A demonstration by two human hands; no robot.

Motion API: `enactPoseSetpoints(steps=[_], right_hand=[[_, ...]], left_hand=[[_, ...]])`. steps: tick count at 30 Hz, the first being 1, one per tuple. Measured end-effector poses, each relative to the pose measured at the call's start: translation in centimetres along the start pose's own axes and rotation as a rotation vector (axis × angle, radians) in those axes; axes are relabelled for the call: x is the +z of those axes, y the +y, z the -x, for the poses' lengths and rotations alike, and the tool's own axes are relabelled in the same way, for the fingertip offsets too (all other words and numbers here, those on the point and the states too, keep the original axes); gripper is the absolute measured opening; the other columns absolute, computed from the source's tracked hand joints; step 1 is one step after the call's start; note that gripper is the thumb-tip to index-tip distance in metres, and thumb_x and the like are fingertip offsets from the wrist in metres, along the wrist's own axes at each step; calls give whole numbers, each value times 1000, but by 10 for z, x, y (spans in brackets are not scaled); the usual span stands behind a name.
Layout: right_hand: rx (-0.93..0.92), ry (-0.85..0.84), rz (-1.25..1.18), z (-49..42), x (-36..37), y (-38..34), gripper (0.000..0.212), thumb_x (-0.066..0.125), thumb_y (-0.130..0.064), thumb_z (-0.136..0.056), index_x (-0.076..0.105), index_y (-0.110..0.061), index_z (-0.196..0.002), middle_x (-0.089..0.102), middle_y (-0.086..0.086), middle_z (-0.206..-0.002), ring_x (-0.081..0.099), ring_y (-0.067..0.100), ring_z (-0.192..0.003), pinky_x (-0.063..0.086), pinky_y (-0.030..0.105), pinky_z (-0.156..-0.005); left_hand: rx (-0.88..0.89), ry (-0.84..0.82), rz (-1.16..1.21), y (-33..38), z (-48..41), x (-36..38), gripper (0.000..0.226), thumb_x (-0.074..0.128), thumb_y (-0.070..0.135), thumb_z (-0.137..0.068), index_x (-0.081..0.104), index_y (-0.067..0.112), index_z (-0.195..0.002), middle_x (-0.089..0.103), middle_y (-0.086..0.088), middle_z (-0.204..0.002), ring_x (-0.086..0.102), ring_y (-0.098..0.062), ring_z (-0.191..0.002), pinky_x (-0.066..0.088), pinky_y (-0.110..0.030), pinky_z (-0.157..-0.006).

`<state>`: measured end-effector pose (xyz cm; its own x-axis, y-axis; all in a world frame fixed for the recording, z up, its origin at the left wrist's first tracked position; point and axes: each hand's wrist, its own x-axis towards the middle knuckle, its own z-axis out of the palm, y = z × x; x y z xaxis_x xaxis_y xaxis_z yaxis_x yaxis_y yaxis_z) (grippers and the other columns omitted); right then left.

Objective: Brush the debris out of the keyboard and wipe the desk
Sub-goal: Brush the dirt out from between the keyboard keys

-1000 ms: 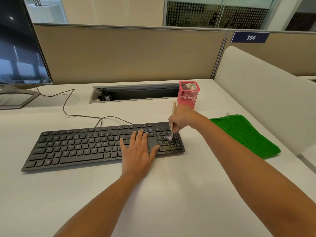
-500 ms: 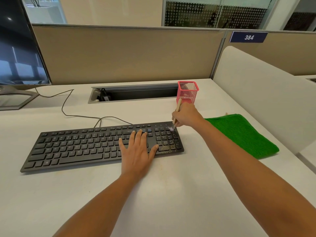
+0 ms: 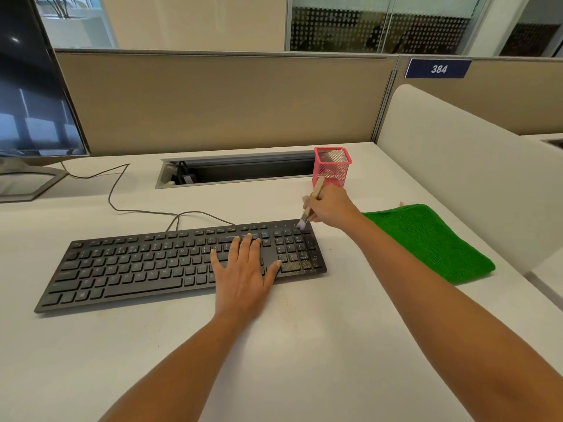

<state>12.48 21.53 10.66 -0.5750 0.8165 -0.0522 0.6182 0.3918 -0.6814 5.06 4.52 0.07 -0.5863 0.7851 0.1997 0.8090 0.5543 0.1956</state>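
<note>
Right hand (image 3: pixel 330 207) fingers pinching wooden brush (image 3: pixel 310 205), bristles on keyboard (image 3: pixel 152 263) far-right corner, left hand (image 3: pixel 243 275) flat, fingers spread on keys

Your left grip (image 3: pixel 243 275) lies flat over the keyboard (image 3: pixel 137 263); the keys under it are hidden. Key legends are too small to read. Your right grip (image 3: pixel 330 207) wraps the brush (image 3: pixel 319 185): mid-handle hidden, bristles blurred against the top-right keys. Specks (image 3: pixel 297 265) on the bottom numpad row are too fine to identify. That grip and the brush handle cover the lower front of the pink mesh cup (image 3: pixel 333 161). Your right forearm hides the green cloth's (image 3: pixel 426 242) near-left edge. The monitor (image 3: pixel 30 86) is cut by the top and left edges. What sits in the bench slot (image 3: pixel 243 172) is too dark to tell. Both forearms run off the bottom edge.
</note>
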Motion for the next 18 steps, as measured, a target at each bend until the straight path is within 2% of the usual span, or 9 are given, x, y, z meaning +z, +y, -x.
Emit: enactPoseSetpoints(steps=[3, 6, 8, 11, 13, 16, 18], right_hand=[[95, -181, 0, 3, -8, 1, 23, 51, -14, -94, 63, 5, -100, 65, 11, -79, 64, 19, -59, 55, 24, -64], [182, -320, 39, 11, -19, -1, 20, 49, -9, -91, 63, 5, -85, 65, 8, -55, 64, 16, -45, 56, 23, -58], [198, -276, -2, 9, -23, 1, 20, 49, -9, -92, 63, 5, -87, 68, 12, -65, 64, 16, -47, 56, 23, -59], [159, -29, -158, 0, -23, 10, 23, 52, -16, -94, 64, 3, -100, 68, 17, -94, 65, 19, -60, 55, 23, -66], [111, 72, -234, -2, -19, 14, 26, 52, -20, -95, 65, 2, -103, 68, 18, -102, 67, 22, -70, 53, 22, -66], [93, 52, -191, -2, -12, 19, 29, 52, -21, -95, 66, 3, -104, 68, 17, -104, 69, 27, -85, 56, 29, -75], [120, -19, -165, 1, -13, 21, 27, 52, -18, -95, 65, 4, -101, 68, 16, -99, 68, 24, -73, 57, 27, -70]], left_hand=[[0, 0, 3, 0, 0, -1, 107, -28, 70, -74, 32, 18, -145, 29, 0, -154, 20, -20, -144, 9, -57, -113], [-4, -2, -4, 0, 0, -1, 107, -30, 70, -73, 30, 19, -146, 28, 1, -154, 19, -20, -144, 8, -56, -113], [-9, -3, -8, 0, 0, 0, 108, -31, 70, -71, 29, 20, -146, 27, 2, -155, 18, -19, -144, 8, -56, -113], [-11, -2, -20, 0, 0, -1, 110, -34, 69, -69, 27, 20, -147, 24, 3, -155, 15, -18, -145, 7, -55, -113], [-10, -3, -27, 1, 0, -1, 111, -36, 69, -68, 25, 21, -148, 22, 3, -156, 13, -17, -145, 7, -55, -113], [-9, -1, -25, 1, 0, -1, 112, -36, 70, -67, 25, 21, -148, 22, 3, -156, 13, -17, -145, 7, -55, -113], [-8, 1, -23, 1, -1, -1, 112, -36, 70, -67, 25, 21, -148, 23, 4, -156, 13, -17, -145, 7, -55, -113]])
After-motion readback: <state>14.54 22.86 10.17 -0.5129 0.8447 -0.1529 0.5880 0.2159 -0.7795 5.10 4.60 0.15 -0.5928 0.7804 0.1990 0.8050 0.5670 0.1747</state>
